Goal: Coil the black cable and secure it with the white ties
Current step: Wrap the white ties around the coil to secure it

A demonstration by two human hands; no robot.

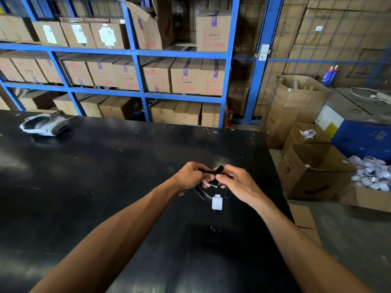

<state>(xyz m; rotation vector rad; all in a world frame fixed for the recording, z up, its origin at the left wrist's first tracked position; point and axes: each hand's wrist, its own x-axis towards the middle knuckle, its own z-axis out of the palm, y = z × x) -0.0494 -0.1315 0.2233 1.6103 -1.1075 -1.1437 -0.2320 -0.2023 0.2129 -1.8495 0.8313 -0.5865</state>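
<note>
Above the table (105, 187), the left hand (189, 176) and right hand (237, 182) pinch the top of the coiled cable (201, 193). One white tie (216, 201) binds its lower loops. Risk: a loosened pinch lets the untied upper loops spring apart.

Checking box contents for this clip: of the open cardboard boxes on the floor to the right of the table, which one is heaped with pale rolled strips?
The nearest-right box, at the frame's right edge. Pale rolled strips are heaped above its rim; the other boxes show few or none.
</note>
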